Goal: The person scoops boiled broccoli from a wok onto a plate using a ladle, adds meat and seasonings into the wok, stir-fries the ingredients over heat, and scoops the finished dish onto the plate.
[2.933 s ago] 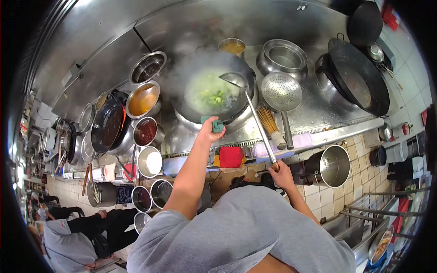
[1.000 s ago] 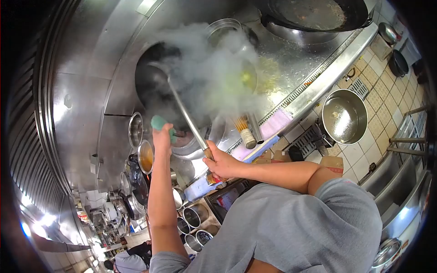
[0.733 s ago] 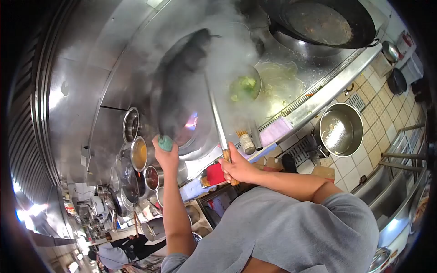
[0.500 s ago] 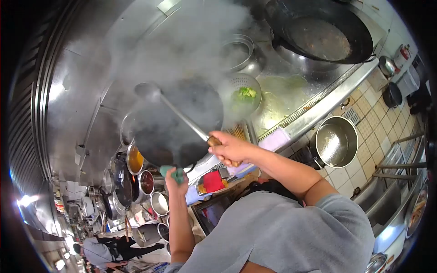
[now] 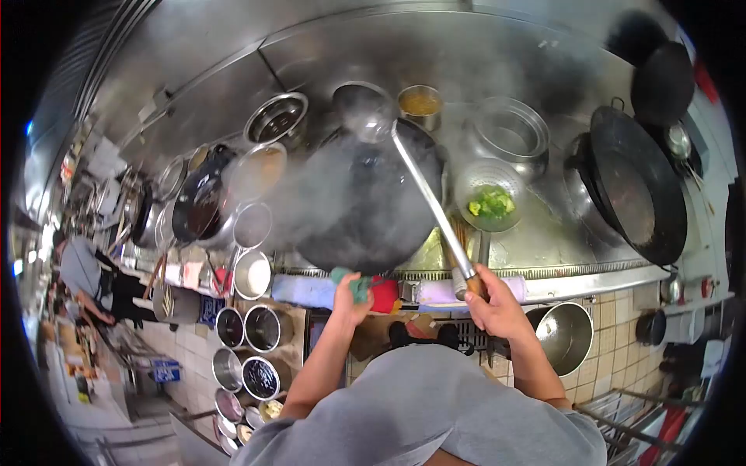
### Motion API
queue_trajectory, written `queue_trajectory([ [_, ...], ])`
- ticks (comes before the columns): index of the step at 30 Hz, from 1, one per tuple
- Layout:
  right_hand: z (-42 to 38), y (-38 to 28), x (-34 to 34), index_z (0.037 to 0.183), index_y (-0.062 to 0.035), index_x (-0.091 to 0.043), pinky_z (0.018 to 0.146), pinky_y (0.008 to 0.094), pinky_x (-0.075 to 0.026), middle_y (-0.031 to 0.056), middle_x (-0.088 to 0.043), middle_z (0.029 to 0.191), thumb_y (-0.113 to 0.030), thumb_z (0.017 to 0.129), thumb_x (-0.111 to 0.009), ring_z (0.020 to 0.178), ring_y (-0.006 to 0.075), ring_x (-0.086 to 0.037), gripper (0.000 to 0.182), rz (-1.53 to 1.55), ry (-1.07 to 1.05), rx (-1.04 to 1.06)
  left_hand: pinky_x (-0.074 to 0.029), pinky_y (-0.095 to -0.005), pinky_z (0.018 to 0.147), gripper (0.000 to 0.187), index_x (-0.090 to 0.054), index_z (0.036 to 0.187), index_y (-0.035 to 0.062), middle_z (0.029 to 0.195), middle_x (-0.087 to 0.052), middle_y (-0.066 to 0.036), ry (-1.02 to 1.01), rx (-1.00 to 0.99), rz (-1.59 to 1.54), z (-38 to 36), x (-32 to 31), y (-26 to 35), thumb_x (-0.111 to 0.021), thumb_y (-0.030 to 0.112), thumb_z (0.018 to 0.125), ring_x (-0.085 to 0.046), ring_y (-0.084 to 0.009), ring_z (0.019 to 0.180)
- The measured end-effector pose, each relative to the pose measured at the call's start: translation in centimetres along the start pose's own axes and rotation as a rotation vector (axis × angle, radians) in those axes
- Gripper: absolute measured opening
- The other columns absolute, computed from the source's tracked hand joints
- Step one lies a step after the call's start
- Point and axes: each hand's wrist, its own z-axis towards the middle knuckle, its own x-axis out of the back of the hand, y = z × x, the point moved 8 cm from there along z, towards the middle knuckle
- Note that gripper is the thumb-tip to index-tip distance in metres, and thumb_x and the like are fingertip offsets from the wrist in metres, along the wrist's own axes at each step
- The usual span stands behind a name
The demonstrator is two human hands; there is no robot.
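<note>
My right hand (image 5: 497, 304) is closed round the wooden handle of a long metal ladle (image 5: 431, 194). Its bowl is over the far side of a large black wok (image 5: 381, 213), which gives off steam. At the wok's near rim, my left hand (image 5: 351, 301) is closed on a folded green cloth (image 5: 356, 284); whether it also grips the wok through the cloth cannot be made out. To the right of the wok, a perforated strainer (image 5: 466, 175) holds green vegetables (image 5: 492, 203). Steam blurs the wok's inside.
A second large wok (image 5: 633, 186) stands at the right, a lidded-looking metal pot (image 5: 513, 136) behind the strainer. Several sauce containers (image 5: 252, 273) line the left. A deep steel pot (image 5: 566, 338) is below the counter edge. Another person (image 5: 89, 272) stands far left.
My view has turned and levelled over the stove. My right hand has drawn the ladle handle toward the counter's front edge. The steam has thinned; my left hand still holds the cloth.
</note>
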Motion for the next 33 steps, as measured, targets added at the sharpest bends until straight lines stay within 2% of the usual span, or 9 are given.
queue_trajectory([
  [11, 4.4, -2.7, -4.4, 0.135, -0.0004, -0.027, 0.037, 0.0223, -0.035, -0.0003, -0.044, 0.062, -0.004, 0.089, -0.047, 0.042, 0.0063, -0.039, 0.050, -0.096, 0.076, 0.026, -0.042, -0.0284, 0.044, 0.027, -0.050, 0.083, 0.0079, 0.067, -0.053, -0.008, -0.050, -0.005, 0.172, 10.3, -4.0, 5.3, -0.060, 0.032, 0.077, -0.051, -0.0179, 0.053],
  [15, 6.5, -2.2, -6.5, 0.132, -0.0031, -0.032, 0.038, 0.0206, -0.036, -0.0011, -0.043, 0.064, -0.002, 0.089, -0.046, 0.043, 0.0056, -0.040, 0.046, -0.172, 0.058, 0.017, -0.043, -0.0257, 0.043, 0.048, -0.051, 0.083, 0.0076, 0.068, -0.055, -0.007, -0.070, 0.017, 0.179, 9.5, -3.8, 5.0, -0.058, 0.055, 0.078, -0.051, -0.0161, 0.050],
  [19, 9.9, -2.9, -10.9, 0.129, -0.0022, -0.035, 0.038, 0.0216, -0.037, -0.0006, -0.043, 0.062, -0.002, 0.088, -0.046, 0.043, 0.0062, -0.040, 0.042, -0.222, -0.068, -0.017, -0.040, -0.0197, 0.038, 0.058, -0.054, 0.089, 0.0082, 0.068, -0.058, -0.006, -0.388, 0.203, 0.265, 3.9, -2.7, 2.2, -0.056, 0.065, 0.075, -0.053, -0.0119, 0.048],
  [23, 15.3, -2.5, -15.6, 0.114, -0.0032, -0.044, 0.036, 0.0224, -0.035, -0.0009, -0.043, 0.062, -0.004, 0.087, -0.050, 0.042, 0.0066, -0.040, 0.028, -0.198, -0.245, -0.037, -0.049, -0.0278, 0.054, 0.049, -0.056, 0.103, 0.0095, 0.089, -0.062, -0.008, -0.372, 0.130, 0.682, 1.1, 7.0, -1.8, -0.063, 0.051, 0.078, -0.061, -0.0165, 0.071],
  [27, 22.7, -1.3, -21.6, 0.094, -0.0033, -0.047, 0.034, 0.0248, -0.034, 0.0001, -0.045, 0.059, -0.007, 0.087, -0.051, 0.040, 0.0088, -0.042, 0.009, -0.202, -0.351, -0.011, -0.046, -0.0354, 0.081, 0.052, -0.052, 0.115, 0.0097, 0.100, -0.061, -0.012, -0.300, -0.210, 1.443, -1.5, 17.6, -2.7, -0.064, 0.040, 0.074, -0.059, -0.0198, 0.091],
  [28, 24.4, -0.9, -23.1, 0.092, -0.0043, -0.046, 0.035, 0.0242, -0.033, -0.0001, -0.045, 0.060, -0.007, 0.086, -0.052, 0.041, 0.0084, -0.041, 0.008, -0.277, -0.290, 0.012, -0.049, -0.0338, 0.074, 0.051, -0.055, 0.111, 0.0094, 0.101, -0.061, -0.013, -0.087, -0.098, 1.634, 0.2, 24.5, -4.7, -0.064, 0.042, 0.073, -0.061, -0.0188, 0.088],
  [30, 28.2, 0.4, -26.2, 0.090, -0.0053, -0.046, 0.036, 0.0237, -0.034, -0.0001, -0.045, 0.061, -0.007, 0.086, -0.053, 0.041, 0.0083, -0.041, 0.008, -0.472, -0.201, 0.078, -0.049, -0.0340, 0.057, 0.037, -0.062, 0.095, 0.0103, 0.076, -0.063, -0.007, -0.077, 0.161, 1.556, -3.1, 29.2, -6.2, -0.065, 0.035, 0.069, -0.061, -0.0206, 0.064],
  [32, 30.9, 1.1, -28.0, 0.089, -0.0053, -0.045, 0.036, 0.0240, -0.034, 0.0002, -0.045, 0.061, -0.007, 0.086, -0.053, 0.042, 0.0086, -0.041, 0.008, -0.597, -0.181, 0.120, -0.049, -0.0348, 0.055, 0.033, -0.063, 0.088, 0.0079, 0.075, -0.062, -0.007, 0.270, 0.360, 1.182, -5.5, 40.1, -10.2, -0.064, 0.036, 0.070, -0.060, -0.0210, 0.061],
  [33, 31.6, 1.9, -28.5, 0.087, -0.0054, -0.046, 0.036, 0.0240, -0.035, 0.0004, -0.046, 0.061, -0.008, 0.086, -0.053, 0.042, 0.0089, -0.042, 0.008, -0.463, -0.260, 0.019, -0.049, -0.0354, 0.054, 0.034, -0.062, 0.087, 0.0069, 0.076, -0.062, -0.008, 0.335, 0.442, 1.147, -7.2, 41.2, -10.8, -0.064, 0.036, 0.070, -0.059, -0.0208, 0.062],
])
